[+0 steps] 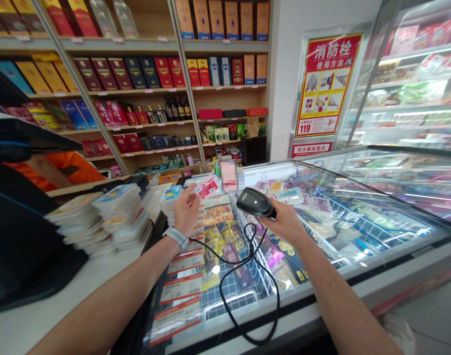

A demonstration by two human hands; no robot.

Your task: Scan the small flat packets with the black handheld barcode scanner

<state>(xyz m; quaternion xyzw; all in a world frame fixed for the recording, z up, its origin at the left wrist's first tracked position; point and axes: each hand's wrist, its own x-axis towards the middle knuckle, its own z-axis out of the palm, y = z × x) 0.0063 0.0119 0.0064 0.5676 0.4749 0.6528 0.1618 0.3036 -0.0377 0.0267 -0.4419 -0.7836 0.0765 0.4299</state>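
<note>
My left hand (187,207), with a pale watch on its wrist, holds a small red-and-white packet (207,188) by its left edge. Closed round the handle of a black barcode scanner (254,201), my right hand (284,221) keeps it above the glass-topped freezer, its head facing left toward the packet. The scanner's black cable (275,291) loops down over the glass. Just left of my left hand is a stack of flat packs (169,195). Other flat packs (292,195) lie on the glass beyond my right hand.
Two taller stacks of flat packs (123,217) stand on the white counter (110,281) at the left, beside a black machine (25,227). A person's orange garment (72,170) shows behind it. Shelves of boxes line the back. A glass-fronted cooler (413,93) stands at the right.
</note>
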